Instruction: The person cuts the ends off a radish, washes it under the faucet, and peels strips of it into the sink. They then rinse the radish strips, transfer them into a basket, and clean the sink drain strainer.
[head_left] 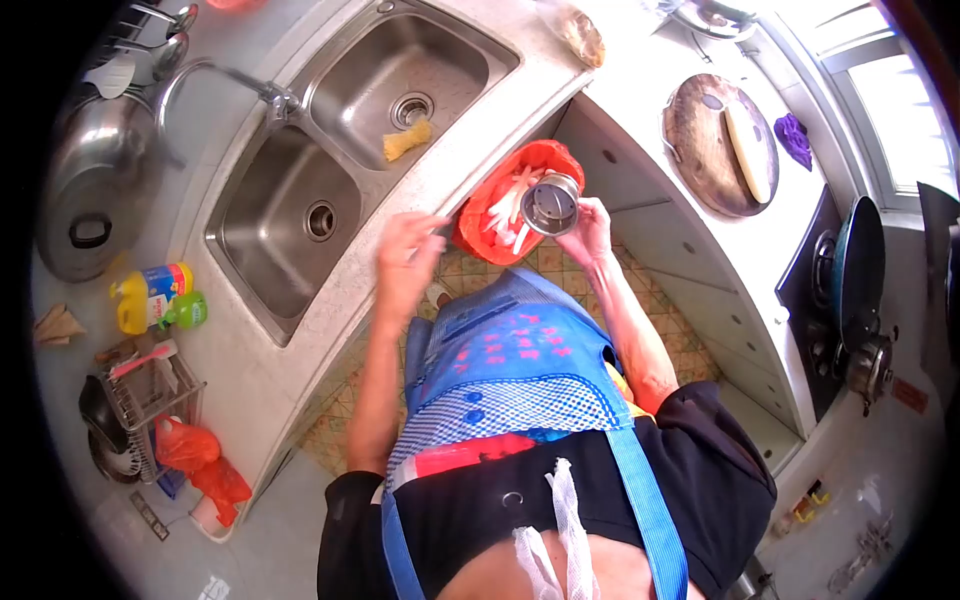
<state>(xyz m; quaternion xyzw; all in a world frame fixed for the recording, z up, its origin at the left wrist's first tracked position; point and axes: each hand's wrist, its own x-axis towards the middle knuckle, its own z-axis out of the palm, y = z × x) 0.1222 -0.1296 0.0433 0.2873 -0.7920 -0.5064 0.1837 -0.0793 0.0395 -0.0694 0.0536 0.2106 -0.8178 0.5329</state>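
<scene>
My right hand [588,232] is closed on a round metal sink strainer basket [550,207], its open side towards me. Dark holes show inside it. Just beneath the strainer is a bin lined with a red plastic bag [556,152], with pale strips [505,208] of waste in it. To the left of the bag, my left hand [405,262] is raised beside the counter edge. Its fingers are blurred by motion, so I cannot see whether they hold anything.
A double steel sink [290,190] is at the left, with a yellow scrubber [408,141] in the far basin. On the right counter lies a round cutting board [697,150] with a rolling pin [748,152]. Beyond it, a wok [862,270] stands near the stove. Yellow bottle [150,298] at left.
</scene>
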